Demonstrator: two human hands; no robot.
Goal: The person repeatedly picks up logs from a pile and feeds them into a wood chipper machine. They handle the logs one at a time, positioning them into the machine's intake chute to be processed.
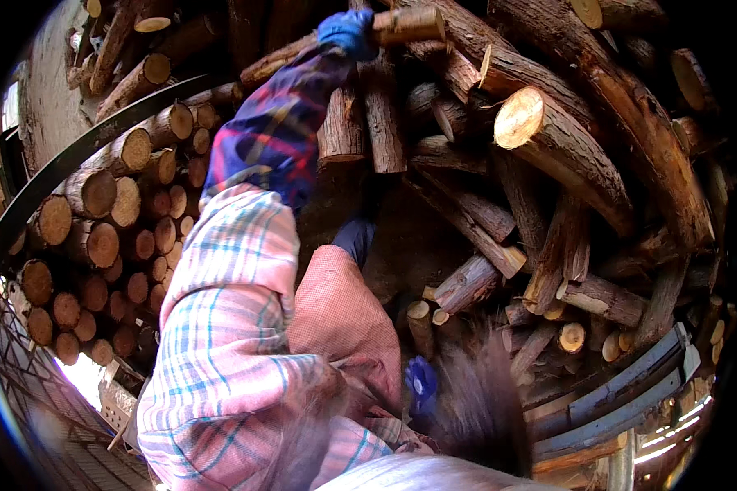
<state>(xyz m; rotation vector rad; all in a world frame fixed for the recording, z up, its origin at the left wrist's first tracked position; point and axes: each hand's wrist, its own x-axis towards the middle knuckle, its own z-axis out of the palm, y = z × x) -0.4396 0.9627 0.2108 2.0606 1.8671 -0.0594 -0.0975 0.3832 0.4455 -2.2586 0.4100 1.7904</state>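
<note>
My left hand (346, 35), in a blue glove, is stretched far forward and closed around a log (409, 25). The log lies crosswise under the hand; its bark shows on both sides of the glove. A plaid sleeve covers that arm, with a dark checked cuff over the forearm. Low in the middle, beside my pink trouser leg, is a small bright blue shape that may be my right hand (420, 383) in its glove. Blurred hair lies close to it, and no fingers can be made out. Upright logs (382, 123) stand just below the held log.
On the left, cut logs (102, 244) are stacked inside a curved dark metal band (4, 217). Loose logs lie in a tangled heap on the right, among them a thick one with a pale cut end (519, 119). Curved grey metal rails (610, 401) run along the lower right.
</note>
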